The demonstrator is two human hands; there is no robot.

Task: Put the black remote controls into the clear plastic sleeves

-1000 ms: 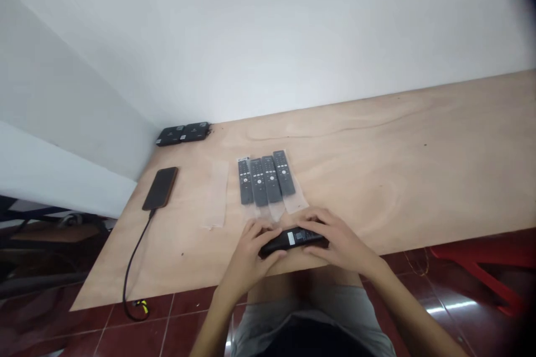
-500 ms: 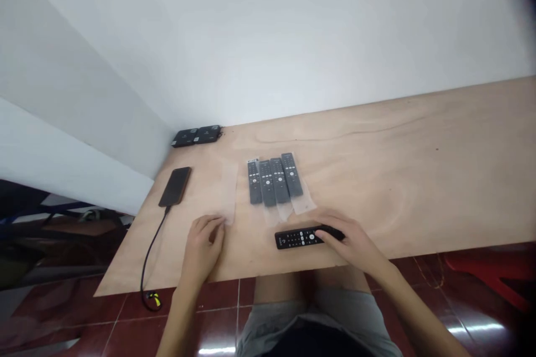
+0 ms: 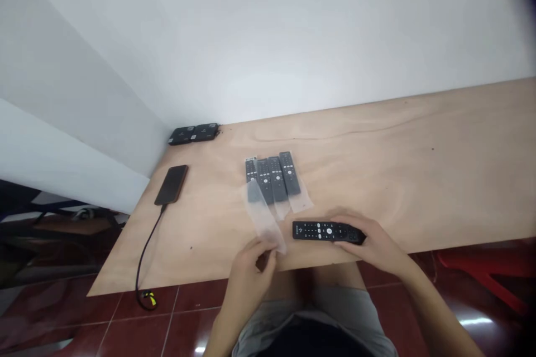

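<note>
My left hand [image 3: 253, 268] pinches one end of a translucent plastic sleeve [image 3: 263, 216] near the table's front edge. The sleeve's far end lies over the lower part of the leftmost remote in a row. In my right hand [image 3: 372, 242] is a black remote control [image 3: 318, 231], gripped around its right end with the buttons facing up. Its free end points toward the plastic sleeve, and a small gap separates them. Beyond my hands, several sleeved remotes [image 3: 276, 178] lie side by side, loose plastic hanging off their near ends.
A phone [image 3: 171, 185] lies at the left with a black cable [image 3: 147, 245] running over the table edge. Two black boxes [image 3: 193, 134] sit in the back left corner by the wall. A red plastic chair or stool [image 3: 481, 270] stands at the right, below the wooden table [image 3: 397, 178].
My left hand has moved right, bringing the plastic sleeve from left of the row to in front of it. My right hand has shifted the remote slightly right and up.
</note>
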